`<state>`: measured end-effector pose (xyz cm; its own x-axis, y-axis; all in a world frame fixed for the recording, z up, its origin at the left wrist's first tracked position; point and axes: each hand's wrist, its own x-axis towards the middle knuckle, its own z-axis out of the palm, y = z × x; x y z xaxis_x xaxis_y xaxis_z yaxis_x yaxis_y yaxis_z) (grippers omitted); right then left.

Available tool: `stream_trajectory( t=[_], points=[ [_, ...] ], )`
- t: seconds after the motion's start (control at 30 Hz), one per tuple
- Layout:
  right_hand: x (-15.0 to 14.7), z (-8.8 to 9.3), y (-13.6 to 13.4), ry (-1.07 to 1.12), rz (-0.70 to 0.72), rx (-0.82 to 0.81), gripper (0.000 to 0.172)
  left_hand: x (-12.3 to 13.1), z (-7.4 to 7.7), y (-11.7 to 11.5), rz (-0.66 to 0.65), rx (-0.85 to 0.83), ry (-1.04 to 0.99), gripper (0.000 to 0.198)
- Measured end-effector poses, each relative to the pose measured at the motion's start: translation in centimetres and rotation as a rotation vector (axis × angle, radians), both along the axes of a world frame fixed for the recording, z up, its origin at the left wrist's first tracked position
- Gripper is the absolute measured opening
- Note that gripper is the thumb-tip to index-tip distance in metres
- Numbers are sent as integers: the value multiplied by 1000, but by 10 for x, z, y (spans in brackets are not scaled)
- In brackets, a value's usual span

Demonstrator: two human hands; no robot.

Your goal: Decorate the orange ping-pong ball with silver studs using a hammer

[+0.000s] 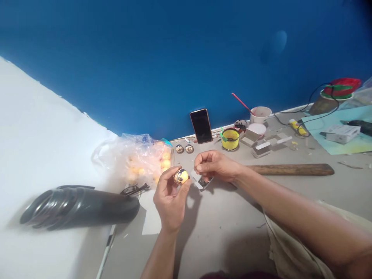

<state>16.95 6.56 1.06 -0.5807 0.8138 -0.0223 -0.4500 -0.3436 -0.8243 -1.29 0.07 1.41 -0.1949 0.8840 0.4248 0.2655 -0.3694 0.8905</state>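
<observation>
A small yellow ball [182, 176] with dark and shiny pieces on its surface is held between the thumb and fingers of my left hand [171, 197]. Just right of it, my right hand [216, 166] is raised with thumb and forefinger pinched; what they hold, if anything, is too small to make out. Below my right hand lies a small open box [201, 185] with dark bits inside, partly covered by the fingers. Two similar decorated balls [184, 148] sit behind on the grey table [221, 232].
A plastic bag of orange balls [139, 159] lies at left, near a dark shiny cylindrical object [87, 205]. Behind stand a phone [201, 126], a yellow tub [230, 139] and a white cup [260, 114]. A wooden stick [293, 169] lies right, cloth [296, 244] nearer.
</observation>
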Motion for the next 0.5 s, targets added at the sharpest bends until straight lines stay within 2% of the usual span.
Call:
stream_trajectory(
  t=[0.1, 0.5],
  points=[
    [-6, 0, -5, -4, 46, -3, 32, 3, -2, 0, -13, 23, 48, 34],
    [-6, 3, -6, -100, 24, 3, 34, 2, -8, 0, -34, 65, 162, 32]
  ],
)
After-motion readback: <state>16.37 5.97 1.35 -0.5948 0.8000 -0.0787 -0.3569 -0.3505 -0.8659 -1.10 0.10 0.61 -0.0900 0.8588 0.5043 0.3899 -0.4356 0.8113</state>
